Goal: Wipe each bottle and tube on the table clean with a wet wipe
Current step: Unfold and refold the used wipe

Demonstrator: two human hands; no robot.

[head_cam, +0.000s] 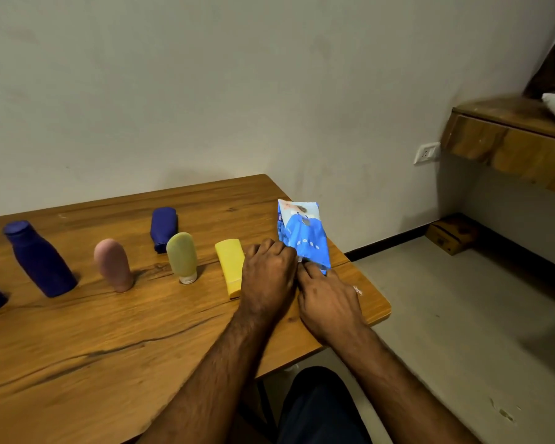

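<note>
Both hands grip the blue wet-wipe pack (303, 235) at the table's (116, 331) three o'clock edge, seemingly to open it. Left hand (267, 277) curls over its near end, right hand (329, 299) pinches beside it. Bottles and tubes stand untouched toward nine o'clock.

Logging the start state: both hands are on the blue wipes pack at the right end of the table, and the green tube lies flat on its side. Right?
Not quite. The head view shows the green tube standing upright on its white cap, not lying flat. The rest holds: the left hand and right hand are both at the near end of the blue wipes pack, at the right end of the table.

Pale wall (205, 91), wooden table (77, 341), grey floor (462, 315)
</note>
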